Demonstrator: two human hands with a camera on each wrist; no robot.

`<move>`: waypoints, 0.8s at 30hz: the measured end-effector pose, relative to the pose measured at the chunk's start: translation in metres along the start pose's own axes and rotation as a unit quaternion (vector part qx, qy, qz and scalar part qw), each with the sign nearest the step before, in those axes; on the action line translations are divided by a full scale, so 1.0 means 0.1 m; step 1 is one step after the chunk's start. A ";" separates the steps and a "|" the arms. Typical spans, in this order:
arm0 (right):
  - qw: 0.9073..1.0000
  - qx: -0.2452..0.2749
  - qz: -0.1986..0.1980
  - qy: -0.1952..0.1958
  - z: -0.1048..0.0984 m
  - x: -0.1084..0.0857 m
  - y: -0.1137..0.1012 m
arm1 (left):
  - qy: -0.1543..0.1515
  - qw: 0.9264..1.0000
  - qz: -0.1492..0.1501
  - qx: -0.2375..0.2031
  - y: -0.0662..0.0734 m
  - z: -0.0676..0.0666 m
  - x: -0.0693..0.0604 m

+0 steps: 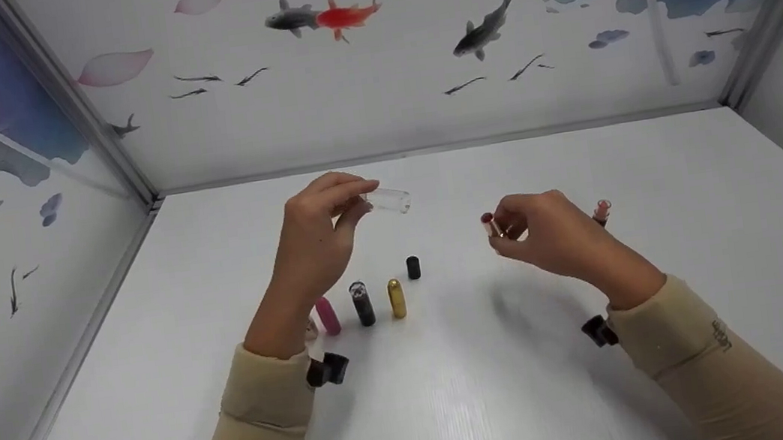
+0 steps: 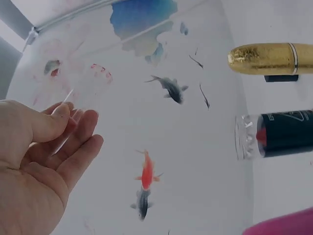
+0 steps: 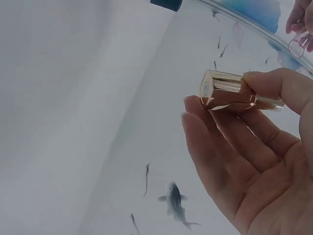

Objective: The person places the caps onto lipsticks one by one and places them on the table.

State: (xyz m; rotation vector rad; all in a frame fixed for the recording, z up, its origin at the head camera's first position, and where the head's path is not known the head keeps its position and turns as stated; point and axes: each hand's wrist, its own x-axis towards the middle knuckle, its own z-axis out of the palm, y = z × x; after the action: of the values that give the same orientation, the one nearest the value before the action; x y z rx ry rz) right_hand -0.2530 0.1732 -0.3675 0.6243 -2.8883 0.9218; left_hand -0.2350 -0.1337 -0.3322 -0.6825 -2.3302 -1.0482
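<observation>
Above the table, my left hand (image 1: 318, 237) pinches a clear cap (image 1: 389, 200) between thumb and fingers. In the left wrist view the see-through cap (image 2: 93, 81) points away from the palm, with reddish marks near its far rim. To the right and apart from it, my right hand (image 1: 552, 236) holds a shiny rose-gold lipstick tube (image 1: 490, 225) by thumb and fingers. Its flat metallic end (image 3: 222, 90) shows in the right wrist view. The tube's open end faces up and toward the left hand in the head view.
Left of centre stand a gold lipstick (image 1: 396, 299), a black lipstick (image 1: 362, 304) with a clear top, and a pink tube (image 1: 328, 315). Another tube (image 1: 310, 328) is partly hidden by the left wrist. A small black cylinder (image 1: 414, 268) stands behind. Beyond the right hand is a pinkish clear-topped tube (image 1: 603, 209).
</observation>
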 end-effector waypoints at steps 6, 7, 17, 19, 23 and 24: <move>1.000 -0.014 -0.002 0.022 -0.04 -0.08 -0.18 | -0.034 0.997 -0.012 -0.073 0.06 0.08 0.02; 1.000 -0.017 -0.009 0.023 -0.05 -0.09 -0.21 | -0.036 0.996 -0.012 -0.080 0.07 0.09 0.02; 0.995 -0.019 -0.088 0.037 0.00 -0.10 -0.33 | -0.068 0.993 -0.003 -0.097 0.08 0.14 -0.04; 0.994 -0.016 -0.098 0.036 0.02 -0.10 -0.34 | -0.075 0.993 0.000 -0.094 0.09 0.16 -0.05; 0.993 -0.012 -0.108 0.041 0.03 -0.11 -0.34 | -0.092 0.991 0.018 -0.098 0.09 0.19 -0.04; 0.993 -0.010 -0.111 0.042 0.03 -0.11 -0.34 | -0.095 0.990 0.024 -0.100 0.09 0.20 -0.04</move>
State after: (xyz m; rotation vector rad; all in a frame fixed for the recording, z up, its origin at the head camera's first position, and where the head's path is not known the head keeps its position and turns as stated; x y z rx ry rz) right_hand -0.2296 0.1505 -0.3536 0.8612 -2.6828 0.8640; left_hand -0.2308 -0.1137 -0.3417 -0.9478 -2.3742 -1.2554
